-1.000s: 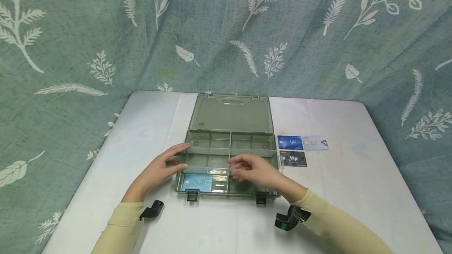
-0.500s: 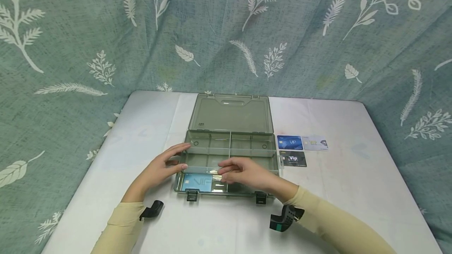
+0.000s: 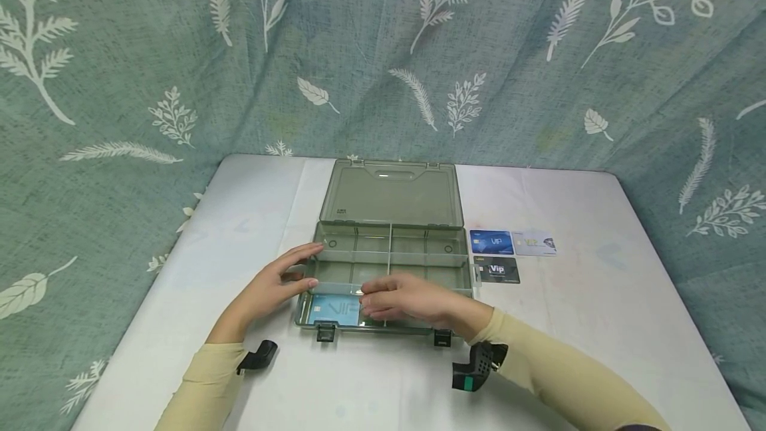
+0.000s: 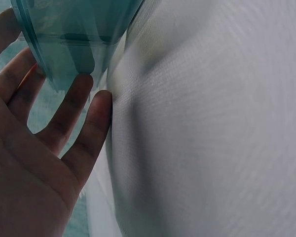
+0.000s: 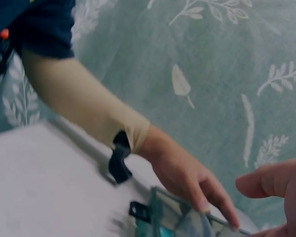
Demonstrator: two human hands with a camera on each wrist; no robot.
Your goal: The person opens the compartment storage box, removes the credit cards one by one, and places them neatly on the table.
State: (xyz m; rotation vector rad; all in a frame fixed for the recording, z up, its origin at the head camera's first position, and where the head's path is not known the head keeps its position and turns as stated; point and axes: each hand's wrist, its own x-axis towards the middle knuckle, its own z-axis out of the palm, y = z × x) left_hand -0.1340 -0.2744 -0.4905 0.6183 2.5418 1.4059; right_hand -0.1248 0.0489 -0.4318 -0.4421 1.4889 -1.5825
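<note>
A translucent grey-green divided plastic box (image 3: 431,270) lies on the table with its lid (image 3: 391,195) folded back. In its front-left compartment lies a light-blue VIP card (image 3: 334,310). My left hand (image 3: 272,291) rests at the box's left side, thumb and fingertips on the rim; in the left wrist view its extended fingers (image 4: 71,106) touch the side wall. My right hand (image 3: 413,299) hovers over the front compartments, fingertips close to the blue card's right edge. Nothing shows in its grasp. The right wrist view catches only part of that hand (image 5: 281,190).
Right of the box lie a dark blue VIP card (image 3: 492,242), a white VIP card (image 3: 535,243) and a black VIP card (image 3: 497,269). Two black latches (image 3: 326,332) hang at the box's front. Leaf-patterned cloth (image 3: 383,58) stands behind the white table (image 3: 359,384).
My right hand has shifted left and slightly toward the front, from the middle divider to the front-left compartment. The left hand, the box and the cards stay where they were.
</note>
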